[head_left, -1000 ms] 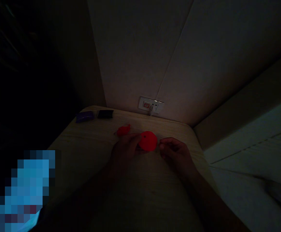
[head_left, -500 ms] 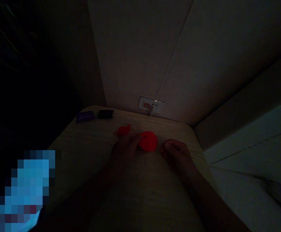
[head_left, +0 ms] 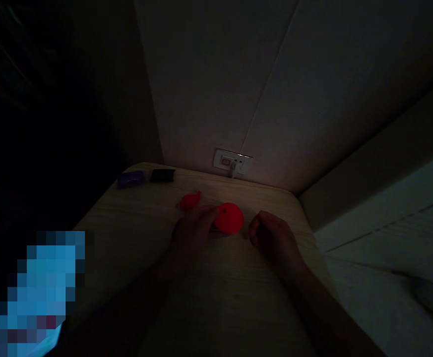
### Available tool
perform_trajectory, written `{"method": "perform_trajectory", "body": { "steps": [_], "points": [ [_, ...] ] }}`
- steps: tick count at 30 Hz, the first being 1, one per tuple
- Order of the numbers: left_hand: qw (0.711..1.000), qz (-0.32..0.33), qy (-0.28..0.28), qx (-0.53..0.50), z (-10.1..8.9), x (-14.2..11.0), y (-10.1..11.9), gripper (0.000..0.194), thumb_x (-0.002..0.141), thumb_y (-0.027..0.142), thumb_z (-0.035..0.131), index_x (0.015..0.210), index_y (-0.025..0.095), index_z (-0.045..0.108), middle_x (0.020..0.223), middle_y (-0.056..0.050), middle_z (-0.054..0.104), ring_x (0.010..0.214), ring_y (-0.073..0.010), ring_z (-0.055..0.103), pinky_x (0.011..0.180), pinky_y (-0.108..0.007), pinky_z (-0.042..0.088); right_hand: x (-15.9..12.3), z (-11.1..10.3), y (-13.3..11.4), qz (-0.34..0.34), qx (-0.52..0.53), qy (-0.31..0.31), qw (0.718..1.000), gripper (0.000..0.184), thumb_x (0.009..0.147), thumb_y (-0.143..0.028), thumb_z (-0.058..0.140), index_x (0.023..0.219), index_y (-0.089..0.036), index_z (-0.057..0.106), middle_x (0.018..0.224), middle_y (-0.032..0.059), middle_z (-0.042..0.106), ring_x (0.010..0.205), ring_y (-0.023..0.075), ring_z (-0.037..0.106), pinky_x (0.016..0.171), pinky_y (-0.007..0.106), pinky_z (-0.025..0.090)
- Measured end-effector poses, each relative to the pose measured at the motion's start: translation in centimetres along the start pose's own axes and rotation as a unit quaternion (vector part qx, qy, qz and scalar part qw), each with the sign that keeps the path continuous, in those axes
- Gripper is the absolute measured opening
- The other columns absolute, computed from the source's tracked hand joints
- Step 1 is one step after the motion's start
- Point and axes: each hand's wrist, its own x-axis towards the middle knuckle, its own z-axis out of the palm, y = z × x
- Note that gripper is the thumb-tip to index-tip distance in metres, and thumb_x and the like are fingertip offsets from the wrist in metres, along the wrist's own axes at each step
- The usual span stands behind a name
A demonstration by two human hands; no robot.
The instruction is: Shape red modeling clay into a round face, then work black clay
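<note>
Head view: left hand point(head_left: 192, 230) on the red disc point(head_left: 233, 219), right hand point(head_left: 274, 234) curled beside it

The red disc lies straight on the near side of the socket plate point(head_left: 219, 157), over the pale worktop point(head_left: 145, 208). The left hand's fingers meet its left edge; whether that grip pinches the disc or only steadies it, I cannot tell in this dim light. The right hand, nearer than the socket plate and to its right, is apart from the disc with fingers curled inward; whether that grip has anything in it, I cannot tell.

The likeliest trouble is a slip: if the left hand's touch is light, a nudge from the right could turn or slide the disc. A red lump point(head_left: 190, 201), left of the socket plate and just beyond the left hand, could be knocked by the knuckles. Poor light could make either hand misjudge an edge.

Below the socket plate, the worktop's far edge meets the wall point(head_left: 209, 99), limiting forward reach. To its right, a panel point(head_left: 357, 178) bounds the side. To its left, a purple packet point(head_left: 130, 179) and a black packet point(head_left: 162, 175) sit near the edge; the most open room is on the near side
</note>
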Motion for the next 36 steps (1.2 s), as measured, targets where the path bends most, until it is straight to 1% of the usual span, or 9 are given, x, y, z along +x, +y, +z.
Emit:
{"method": "perform_trajectory", "body": {
  "steps": [2, 4, 7, 9, 12, 15, 25, 31, 36],
  "points": [
    [1.0, -0.002, 0.008, 0.009, 0.0, -0.1, 0.0, 0.019, 0.086, 0.029, 0.068, 0.095, 0.014, 0.075, 0.099, -0.013, 0.08, 0.084, -0.0268, 0.078, 0.069, -0.038, 0.067, -0.3, 0.0, 0.0, -0.025, -0.051, 0.015, 0.998, 0.036, 0.085, -0.05, 0.075, 0.072, -0.019, 0.064, 0.061, -0.001, 0.06, 0.049, 0.011, 0.049, 0.043, 0.022, 0.034],
    [1.0, -0.004, 0.015, 0.023, 0.0, -0.3, -0.2, 0.021, 0.086, 0.032, 0.07, 0.097, 0.015, 0.076, 0.103, -0.012, 0.08, 0.085, -0.0263, 0.077, 0.07, -0.038, 0.067, -0.7, 0.1, 0.0, -0.084, -0.149, 0.027, 0.985, 0.028, 0.088, -0.046, 0.073, 0.079, -0.021, 0.065, 0.064, -0.0014, 0.06, 0.053, 0.012, 0.049, 0.046, 0.023, 0.035],
    [0.999, -0.008, 0.014, 0.035, 0.1, -0.6, -0.4, 0.023, 0.084, 0.034, 0.074, 0.097, 0.015, 0.077, 0.108, -0.013, 0.079, 0.088, -0.027, 0.077, 0.071, -0.037, 0.067, -1.1, 0.2, 0.1, -0.202, -0.312, 0.015, 0.928, 0.012, 0.091, -0.033, 0.072, 0.09, -0.022, 0.069, 0.077, 0.0018, 0.064, 0.064, 0.015, 0.055, 0.056, 0.027, 0.042],
    [0.999, -0.012, 0.007, 0.035, 0.3, -0.8, -0.4, 0.023, 0.083, 0.034, 0.075, 0.096, 0.016, 0.077, 0.109, -0.013, 0.079, 0.09, -0.0276, 0.077, 0.07, -0.037, 0.067, -1.2, 0.2, 0.0, -0.263, -0.369, -0.002, 0.892, 0.005, 0.092, -0.027, 0.071, 0.096, -0.023, 0.072, 0.09, 0.0048, 0.065, 0.069, 0.0158, 0.057, 0.059, 0.029, 0.045],
    [0.999, -0.01, -0.005, 0.035, 0.5, -1.0, -0.2, 0.02, 0.084, 0.032, 0.074, 0.097, 0.016, 0.078, 0.107, -0.012, 0.079, 0.09, -0.0275, 0.077, 0.07, -0.037, 0.067, -1.3, 0.2, -0.2, -0.297, -0.388, 0.012, 0.872, 0.008, 0.091, -0.024, 0.072, 0.098, -0.025, 0.076, 0.101, 0.0061, 0.062, 0.066, 0.0134, 0.055, 0.055, 0.029, 0.044],
    [0.999, -0.009, -0.016, 0.032, 0.5, -1.2, -0.1, 0.018, 0.086, 0.029, 0.072, 0.096, 0.016, 0.079, 0.106, -0.012, 0.08, 0.089, -0.0266, 0.077, 0.07, -0.035, 0.067, -1.3, 0.2, -0.3, -0.306, -0.38, 0.034, 0.872, 0.01, 0.09, -0.023, 0.074, 0.098, -0.025, 0.079, 0.106, 0.0058, 0.06, 0.062, 0.0105, 0.052, 0.055, 0.029, 0.044],
    [0.999, -0.046, -0.016, -0.004, 0.9, -1.4, 0.1, 0.017, 0.083, 0.025, 0.074, 0.096, 0.014, 0.078, 0.1, -0.012, 0.08, 0.088, -0.0263, 0.077, 0.071, -0.036, 0.066, -1.4, 0.2, -0.1, -0.3, -0.36, 0.011, 0.883, 0.019, 0.09, -0.022, 0.072, 0.104, -0.03, 0.082, 0.111, 0.0072, 0.065, 0.064, 0.0111, 0.059, 0.054, 0.028, 0.047],
    [0.999, -0.035, -0.007, 0.015, 1.0, -1.6, 0.1, 0.019, 0.083, 0.025, 0.074, 0.097, 0.014, 0.078, 0.107, -0.013, 0.08, 0.091, -0.0274, 0.077, 0.075, -0.037, 0.066, -1.3, 0.1, 0.1, -0.259, -0.315, 0.013, 0.913, 0.019, 0.087, -0.023, 0.076, 0.103, -0.033, 0.083, 0.11, 0.0066, 0.067, 0.063, 0.0109, 0.057, 0.052, 0.027, 0.045],
    [0.999, -0.038, -0.003, 0.02, 1.2, -2.0, 0.5, 0.016, 0.084, 0.023, 0.072, 0.095, 0.015, 0.079, 0.102, -0.012, 0.081, 0.088, -0.0263, 0.077, 0.071, -0.035, 0.066, -1.0, -0.1, 0.3, -0.232, -0.276, 0.013, 0.933, 0.015, 0.083, -0.025, 0.08, 0.095, -0.032, 0.084, 0.103, 0.0063, 0.068, 0.074, 0.0158, 0.062, 0.055, 0.027, 0.047]
  ]
}}
